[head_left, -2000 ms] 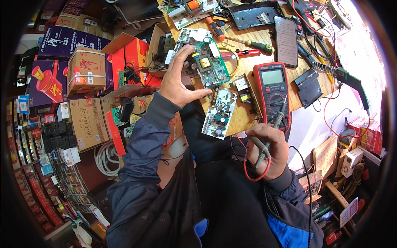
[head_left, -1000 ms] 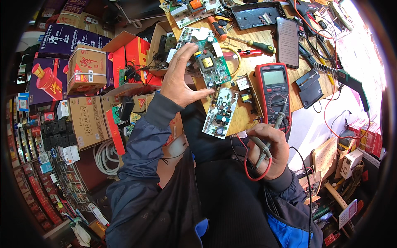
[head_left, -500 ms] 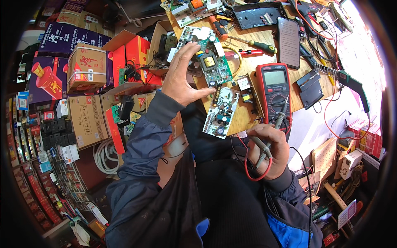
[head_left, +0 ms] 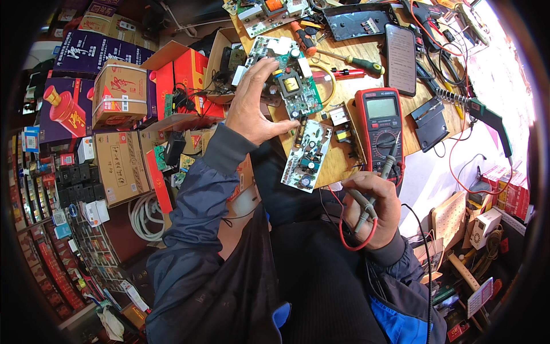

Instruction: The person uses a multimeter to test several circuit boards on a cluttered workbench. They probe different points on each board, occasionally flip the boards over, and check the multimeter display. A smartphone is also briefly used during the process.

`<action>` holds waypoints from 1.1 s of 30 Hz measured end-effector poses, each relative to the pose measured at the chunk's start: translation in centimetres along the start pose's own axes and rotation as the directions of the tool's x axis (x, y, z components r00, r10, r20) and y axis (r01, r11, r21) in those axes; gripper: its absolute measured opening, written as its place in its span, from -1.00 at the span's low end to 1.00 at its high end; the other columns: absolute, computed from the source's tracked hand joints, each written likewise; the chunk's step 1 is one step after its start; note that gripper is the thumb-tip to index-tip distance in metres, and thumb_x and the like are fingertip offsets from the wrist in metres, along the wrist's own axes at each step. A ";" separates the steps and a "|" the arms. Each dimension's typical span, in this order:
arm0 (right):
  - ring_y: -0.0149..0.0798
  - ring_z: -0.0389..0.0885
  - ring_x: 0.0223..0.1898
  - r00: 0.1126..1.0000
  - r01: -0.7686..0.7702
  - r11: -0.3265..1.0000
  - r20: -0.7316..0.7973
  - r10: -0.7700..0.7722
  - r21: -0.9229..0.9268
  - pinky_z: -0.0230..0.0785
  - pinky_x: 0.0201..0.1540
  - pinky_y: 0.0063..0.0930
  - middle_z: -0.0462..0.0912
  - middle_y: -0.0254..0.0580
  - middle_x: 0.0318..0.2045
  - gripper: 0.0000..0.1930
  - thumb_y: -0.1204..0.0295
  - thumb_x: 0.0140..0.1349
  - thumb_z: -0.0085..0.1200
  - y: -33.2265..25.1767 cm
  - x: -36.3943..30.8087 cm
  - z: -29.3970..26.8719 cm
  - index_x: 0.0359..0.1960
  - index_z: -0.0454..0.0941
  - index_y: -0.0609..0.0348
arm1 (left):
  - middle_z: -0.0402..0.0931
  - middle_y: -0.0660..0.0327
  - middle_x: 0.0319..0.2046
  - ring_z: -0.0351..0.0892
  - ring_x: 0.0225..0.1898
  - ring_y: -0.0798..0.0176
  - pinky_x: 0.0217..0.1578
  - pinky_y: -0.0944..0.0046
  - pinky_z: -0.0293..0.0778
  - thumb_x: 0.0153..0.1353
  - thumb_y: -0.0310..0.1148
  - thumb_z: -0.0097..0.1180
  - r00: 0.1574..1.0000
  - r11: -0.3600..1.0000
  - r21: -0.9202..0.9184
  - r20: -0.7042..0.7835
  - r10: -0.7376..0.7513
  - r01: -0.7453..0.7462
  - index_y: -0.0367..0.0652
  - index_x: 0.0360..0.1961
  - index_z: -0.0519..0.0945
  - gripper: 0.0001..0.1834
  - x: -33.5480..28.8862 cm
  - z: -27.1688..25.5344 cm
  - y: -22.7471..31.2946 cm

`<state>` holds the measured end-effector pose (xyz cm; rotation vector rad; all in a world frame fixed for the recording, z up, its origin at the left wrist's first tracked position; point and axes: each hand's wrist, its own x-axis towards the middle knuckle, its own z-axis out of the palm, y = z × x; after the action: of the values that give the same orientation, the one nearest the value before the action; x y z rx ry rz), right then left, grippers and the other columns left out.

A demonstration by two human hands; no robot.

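Note:
My left hand (head_left: 250,106) curves around the left side of a green circuit board (head_left: 310,94) crowded with components. Its thumb lies by the board's lower edge and its fingers reach over the upper left; the exact contact is partly hidden. Below that board, a white narrower circuit board (head_left: 309,153) rests at the table's near edge. In my right hand (head_left: 382,207) are two grey multimeter probes (head_left: 362,200), crossed and held between the fingers. One metal tip points up in front of the red multimeter (head_left: 379,117), and a red lead loops under the hand.
On the wooden table (head_left: 360,48) are a smartphone (head_left: 400,60), a green-handled screwdriver (head_left: 366,66), an orange-handled screwdriver (head_left: 303,39) and a black plastic case (head_left: 358,23). A soldering tool (head_left: 490,120) extends past the right edge. Cardboard boxes (head_left: 123,166) are stacked at left.
My left thumb has shifted slightly up and to the right beside the green circuit board. The right hand and its probes stay in place.

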<state>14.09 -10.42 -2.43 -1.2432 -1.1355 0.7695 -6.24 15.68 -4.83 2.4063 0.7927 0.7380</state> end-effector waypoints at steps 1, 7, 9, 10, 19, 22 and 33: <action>-0.27 0.79 -0.16 1.000 0.009 1.000 -0.001 -0.009 -0.015 0.63 -0.08 -0.44 0.78 0.01 -0.05 -0.52 0.78 0.22 0.31 0.0 0.0 0.0 0.16 0.54 0.23 | 0.34 -0.01 0.55 0.30 0.61 -0.11 0.60 -0.01 0.25 -0.16 -0.20 0.81 1.000 1.000 0.004 0.001 -0.001 0.001 -0.14 0.57 0.33 0.26 0.0 0.0 0.0; -0.27 0.79 -0.17 1.000 0.012 1.000 0.000 -0.012 -0.022 0.63 -0.09 -0.44 0.78 0.01 -0.05 -0.53 0.78 0.23 0.31 0.0 0.1 0.0 0.16 0.54 0.23 | 0.37 -0.01 0.54 0.33 0.59 -0.11 0.58 0.00 0.27 -0.16 -0.19 0.80 1.000 1.000 0.021 -0.002 0.002 -0.002 -0.13 0.56 0.36 0.23 0.0 0.1 -0.2; -0.27 0.79 -0.17 1.000 0.003 1.000 0.001 -0.003 -0.013 0.63 -0.10 -0.44 0.78 0.02 -0.05 -0.53 0.78 0.23 0.31 -0.1 0.1 0.0 0.16 0.54 0.23 | 0.38 0.00 0.53 0.35 0.58 -0.10 0.57 0.00 0.29 -0.16 -0.19 0.80 1.000 1.000 0.014 -0.007 -0.005 0.005 -0.13 0.55 0.38 0.22 -0.1 0.1 -0.2; -0.27 0.79 -0.17 1.000 0.004 1.000 0.001 -0.004 -0.022 0.63 -0.10 -0.44 0.78 0.01 -0.05 -0.53 0.78 0.23 0.31 -0.1 0.1 0.0 0.16 0.54 0.24 | 0.38 0.00 0.53 0.35 0.58 -0.10 0.57 0.00 0.29 -0.16 -0.19 0.80 1.000 1.000 0.007 -0.012 -0.011 0.011 -0.13 0.54 0.38 0.21 -0.1 0.0 -0.2; -0.29 0.79 -0.17 1.000 0.012 0.999 0.009 -0.011 -0.038 0.63 -0.08 -0.44 0.78 0.00 -0.04 -0.53 0.77 0.21 0.31 -0.1 0.2 -0.1 0.15 0.55 0.24 | 0.39 0.01 0.51 0.39 0.55 -0.06 0.54 0.03 0.31 -0.16 -0.19 0.80 0.999 0.999 -0.030 -0.030 -0.017 0.016 -0.13 0.53 0.41 0.19 -0.1 -0.2 0.1; -0.28 0.79 -0.17 1.000 0.021 0.999 0.009 -0.021 -0.043 0.63 -0.07 -0.44 0.79 0.00 -0.04 -0.53 0.77 0.20 0.31 -0.1 0.2 -0.1 0.15 0.55 0.25 | 0.40 0.00 0.51 0.40 0.55 -0.05 0.53 0.03 0.32 -0.16 -0.20 0.80 0.998 0.997 -0.059 -0.033 -0.046 0.044 -0.14 0.52 0.41 0.18 -0.1 -0.3 0.2; -0.28 0.80 -0.14 1.000 0.014 1.000 0.023 -0.013 -0.024 0.63 -0.05 -0.45 0.78 -0.01 -0.03 -0.54 0.75 0.23 0.32 -0.3 0.0 -0.2 0.15 0.55 0.25 | 0.32 -0.05 0.55 0.34 0.58 -0.17 0.52 -0.05 0.35 -0.18 -0.26 0.80 0.989 0.991 0.076 -0.087 0.116 -0.109 -0.08 0.52 0.41 0.18 -0.2 -0.8 0.8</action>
<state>14.23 -10.55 -2.10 -1.2489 -1.1735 0.7634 -6.56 15.23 -3.78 2.5136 0.7350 0.8831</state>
